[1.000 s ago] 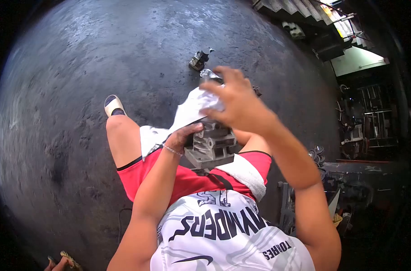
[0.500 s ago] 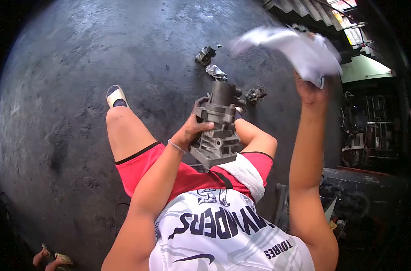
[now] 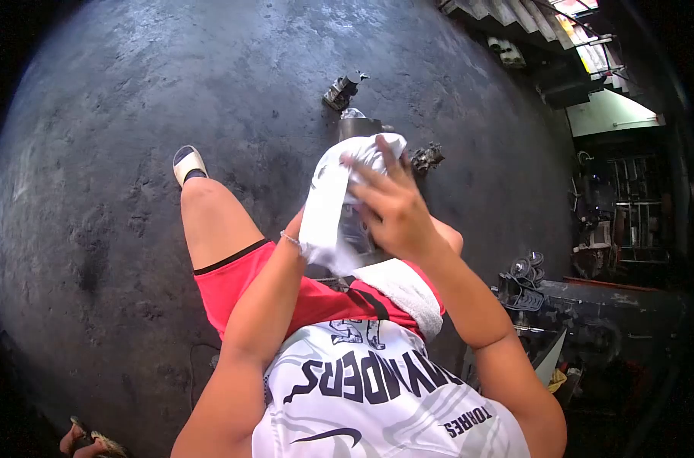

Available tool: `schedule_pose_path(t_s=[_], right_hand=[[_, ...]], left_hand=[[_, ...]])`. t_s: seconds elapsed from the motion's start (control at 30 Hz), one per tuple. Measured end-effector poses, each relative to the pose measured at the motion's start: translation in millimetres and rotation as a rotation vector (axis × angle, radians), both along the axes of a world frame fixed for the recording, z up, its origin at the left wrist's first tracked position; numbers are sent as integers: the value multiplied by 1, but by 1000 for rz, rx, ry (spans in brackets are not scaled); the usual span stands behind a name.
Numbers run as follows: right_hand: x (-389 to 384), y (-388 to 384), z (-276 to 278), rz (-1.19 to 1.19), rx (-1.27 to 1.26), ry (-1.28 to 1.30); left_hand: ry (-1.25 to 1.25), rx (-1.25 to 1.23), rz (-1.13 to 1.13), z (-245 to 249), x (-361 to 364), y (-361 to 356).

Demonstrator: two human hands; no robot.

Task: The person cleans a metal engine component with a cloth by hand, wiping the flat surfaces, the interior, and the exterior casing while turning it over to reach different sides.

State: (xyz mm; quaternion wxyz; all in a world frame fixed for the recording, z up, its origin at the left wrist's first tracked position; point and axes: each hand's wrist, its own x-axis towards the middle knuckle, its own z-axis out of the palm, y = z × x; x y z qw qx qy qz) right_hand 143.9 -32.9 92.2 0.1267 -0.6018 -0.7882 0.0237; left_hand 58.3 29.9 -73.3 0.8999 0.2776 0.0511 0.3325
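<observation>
A white cloth (image 3: pixel 328 198) drapes over the front and side of the grey metal machine part (image 3: pixel 360 127), whose round top end shows above it. My left hand (image 3: pixel 296 223) is at the part's left side; the cloth covers its fingers, and only the edge by the bracelet shows. On the right, my right hand (image 3: pixel 393 204) lies over the cloth, its fingers spread and slightly blurred. Beneath the hands, a folded white towel (image 3: pixel 408 294) rests across the red shorts.
Small metal parts lie on the dark floor, one further ahead (image 3: pixel 339 93) and one to the right (image 3: pixel 428 157). Stairs (image 3: pixel 507 19) rise at the upper right. Metal pieces (image 3: pixel 524 282) lie at the right. Another person's feet (image 3: pixel 95 444) show at the lower left.
My right hand has come down and left from the upper right, bringing the white cloth onto the metal part. The cloth now hides my left hand's fingers.
</observation>
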Motion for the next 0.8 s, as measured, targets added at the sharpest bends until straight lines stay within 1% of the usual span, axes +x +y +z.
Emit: schedule_pose_path(t_s=[0.03, 0.07, 0.1, 0.13, 0.17, 0.2, 0.23, 0.27, 0.33, 0.37, 0.4, 0.43, 0.47, 0.5, 0.53, 0.57, 0.6, 0.67, 0.7, 0.73, 0.77, 0.8], right_hand=[[5, 9, 1, -135, -31, 38], [11, 23, 9, -266, -44, 20], [19, 38, 10, -273, -101, 108], [28, 55, 9, -277, -155, 196], [36, 71, 2, -282, -150, 206], [41, 84, -7, -407, -279, 396], [47, 89, -16, -524, -408, 580], [46, 86, -17, -524, -405, 575], [38, 70, -17, -262, -197, 500], [38, 60, -14, -151, -108, 475], [41, 50, -13, -144, -117, 478], [47, 38, -12, -134, -46, 573], [51, 29, -12, -129, 28, 668], [53, 23, -9, -134, 22, 674], [54, 14, -5, -246, 72, 962], [51, 5, 0, -362, 130, 1246], [41, -2, 2, -369, 130, 1248], [6, -14, 1, -180, -152, 423], [-8, -16, -4, -186, -23, 253], [-18, -18, -8, -200, 101, 81], [-12, -13, -4, -267, 46, 42], [-6, -2, -3, -263, 46, 34]], left_hand=[[118, 286, 131, 1, 2, 6], [113, 208, 31, 14, -9, 3], [115, 126, -64, 28, -19, 0], [106, 136, -4, 40, -21, -4], [105, 78, 75, 51, -21, -11], [174, -137, -48, 43, -23, -15], [162, -139, -41, 32, -20, -15], [143, -142, -25, 26, -15, -13], [127, -144, 34, 27, -11, -10], [90, -77, 54, 29, -14, -9], [57, -6, 71, 29, -16, -8], [88, 35, 81, 26, -17, -9], [95, 30, 81, 24, -17, -8], [91, 17, 64, 22, -16, -8], [87, -3, 38, 20, -15, -10], [30, -111, -155, 16, -16, -7], [33, -115, -160, 10, -12, -9], [71, -174, -18, -1, -2, -11], [12, -138, 36, 25, -11, -9], [-7, -106, 41, 26, -8, -7], [-27, -75, 45, 27, -5, -5], [-39, 39, 128, 30, -4, -3]])
